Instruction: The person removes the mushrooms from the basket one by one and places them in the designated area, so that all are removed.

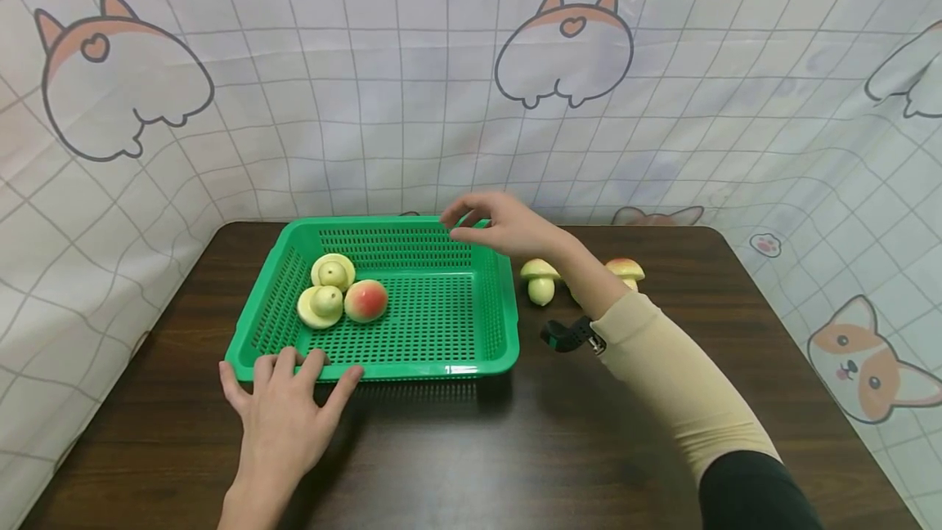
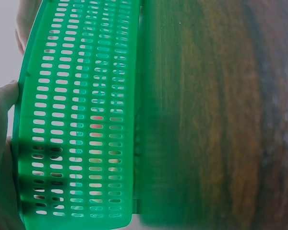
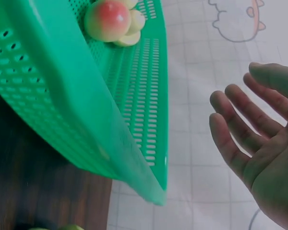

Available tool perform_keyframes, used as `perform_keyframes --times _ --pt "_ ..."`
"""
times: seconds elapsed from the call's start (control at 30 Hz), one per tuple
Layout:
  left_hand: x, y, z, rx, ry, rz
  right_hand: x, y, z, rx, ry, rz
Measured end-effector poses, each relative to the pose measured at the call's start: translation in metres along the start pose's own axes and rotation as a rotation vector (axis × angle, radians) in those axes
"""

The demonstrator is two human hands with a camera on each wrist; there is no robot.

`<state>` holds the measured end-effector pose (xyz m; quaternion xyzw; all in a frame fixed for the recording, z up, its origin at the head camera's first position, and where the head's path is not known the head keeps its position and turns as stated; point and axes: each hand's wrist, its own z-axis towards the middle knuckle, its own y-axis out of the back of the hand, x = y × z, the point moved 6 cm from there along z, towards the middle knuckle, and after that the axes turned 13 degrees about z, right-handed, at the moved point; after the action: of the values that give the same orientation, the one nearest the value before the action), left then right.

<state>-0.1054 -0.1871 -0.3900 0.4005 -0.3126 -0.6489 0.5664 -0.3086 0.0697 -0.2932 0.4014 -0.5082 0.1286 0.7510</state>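
A green plastic basket [image 1: 412, 371] with slotted sides stands on the table, left of centre. My left hand [image 1: 283, 415] holds its near rim, with the fingers hooked over the edge; in the left wrist view their shadows show through the slots. Two pale yellow toy mushrooms [image 1: 320, 307] lie stem up inside, beside one with a red-blushed cap [image 1: 366, 301]. Above the basket's far right corner hovers my right hand [image 1: 508, 223], fingers loosely bent and holding nothing; the right wrist view shows its bare palm. More toy mushrooms [image 1: 540, 280] are right of the basket, partly behind the right forearm.
A mushroom with a reddish cap [image 1: 624, 270] stands further right on the dark wooden table [image 1: 589, 448]. A black strap [image 1: 567, 335] is on the right wrist. White cloth [image 1: 412, 105] with a grid and cartoon dogs hangs behind the table and along its sides.
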Motion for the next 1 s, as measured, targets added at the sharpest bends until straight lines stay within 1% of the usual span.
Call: perform_keyframes --times 0.4,0.63,1.0 --pt "0.0 0.001 0.001 -0.003 -0.001 0.007 -0.005 -0.024 0.025 0.058 0.048 0.02" --pt "0.0 0.001 0.001 0.0 -0.002 0.009 -0.006 -0.038 0.039 0.102 0.018 0.032" --pt "0.0 0.0 0.001 0.005 -0.003 0.011 -0.004 -0.065 0.056 0.165 -0.01 0.009"
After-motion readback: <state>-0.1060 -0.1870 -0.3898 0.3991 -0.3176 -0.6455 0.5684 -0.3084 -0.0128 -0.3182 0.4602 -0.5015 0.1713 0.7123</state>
